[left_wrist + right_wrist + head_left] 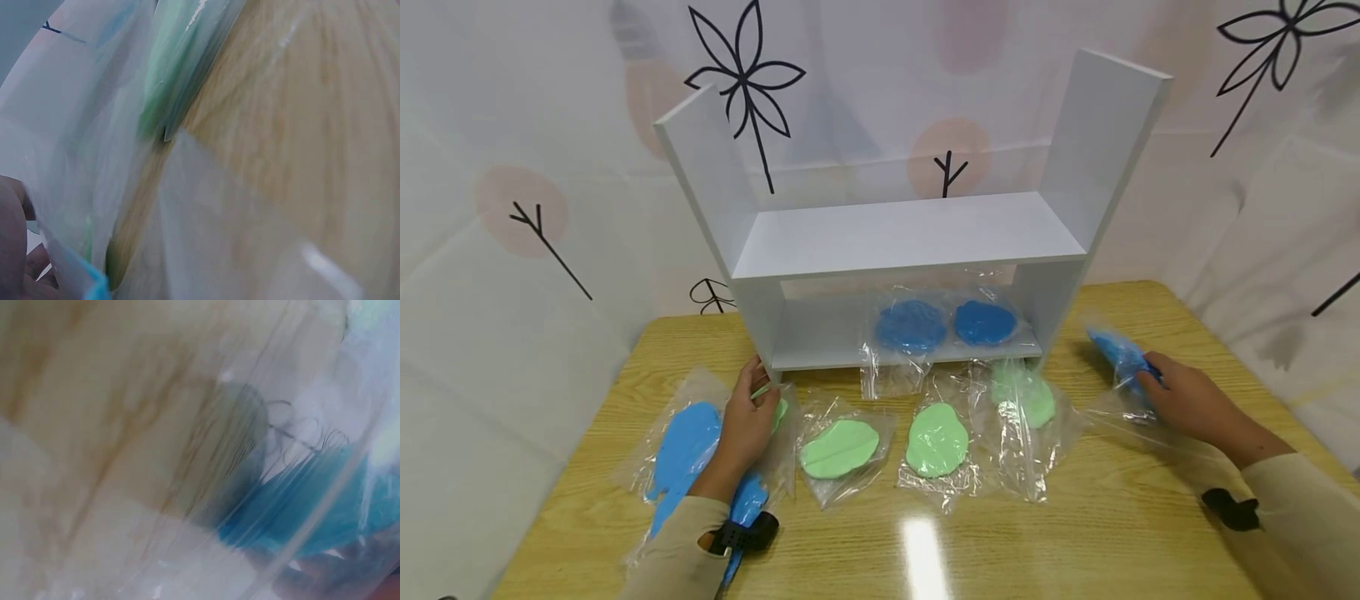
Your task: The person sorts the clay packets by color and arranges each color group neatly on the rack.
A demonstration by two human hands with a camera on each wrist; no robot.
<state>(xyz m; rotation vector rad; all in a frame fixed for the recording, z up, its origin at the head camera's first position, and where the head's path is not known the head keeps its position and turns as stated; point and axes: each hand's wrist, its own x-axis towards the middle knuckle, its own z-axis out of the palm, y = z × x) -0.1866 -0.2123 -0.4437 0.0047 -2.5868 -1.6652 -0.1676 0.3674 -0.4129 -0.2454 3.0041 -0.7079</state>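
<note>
At the left post of a white shelf (910,237), my left hand (748,417) holds a clear bag of green putty-like stuff (781,412); a green strip shows between thumb and fingers. Part of that hand (15,244) shows behind plastic film in the left wrist view. On the right, my right hand (1187,396) grips a clear bag with a flat blue lump (1116,354), tilted up off the table. The same blue lump (306,506) is blurred behind plastic in the right wrist view, fingers beneath it.
Two bags with blue lumps (912,327) lie on the lower shelf board. Before it on the wooden table (1112,533) are bags with green lumps (937,440), one leaning on the board's edge. Larger blue pieces (685,450) in plastic lie left of and under my left forearm.
</note>
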